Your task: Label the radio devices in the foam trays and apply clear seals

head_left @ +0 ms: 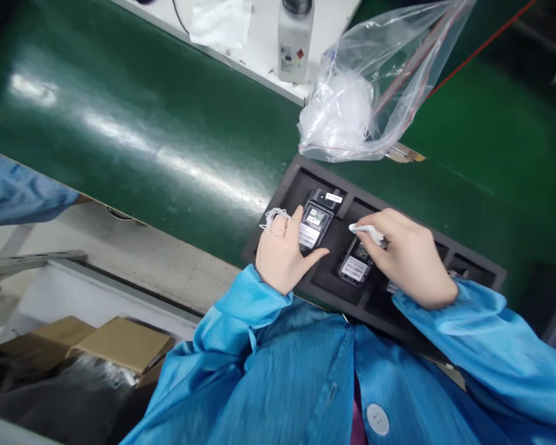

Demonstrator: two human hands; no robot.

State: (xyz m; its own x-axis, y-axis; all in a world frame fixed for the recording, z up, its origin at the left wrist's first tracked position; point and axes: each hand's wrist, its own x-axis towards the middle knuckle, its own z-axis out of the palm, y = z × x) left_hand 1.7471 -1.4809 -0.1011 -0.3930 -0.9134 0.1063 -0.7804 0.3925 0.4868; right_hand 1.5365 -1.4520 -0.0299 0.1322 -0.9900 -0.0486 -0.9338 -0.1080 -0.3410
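A dark foam tray (301,162) with compartments lies in front of me. My left hand (282,256) is over its left end, with thin white cord (274,217) looped at its curled fingers. Its index finger and thumb are spread beside a black handheld device (315,227), whose open back shows white labels. My right hand (403,253) pinches a small white folded strip (368,231); whether it is cloth or cord I cannot tell. Just under that strip sits a second black device (354,267), partly hidden by the right hand. Further right, the forearm covers more of the tray's contents.
Behind the tray lies a clear zip bag (343,120) with white contents on the green table (189,117). A grey-white bottle (295,46) and a white cloth (220,23) are on a white surface. Cardboard boxes (120,343) stand lower left. Another person's blue sleeve (23,188) shows at left.
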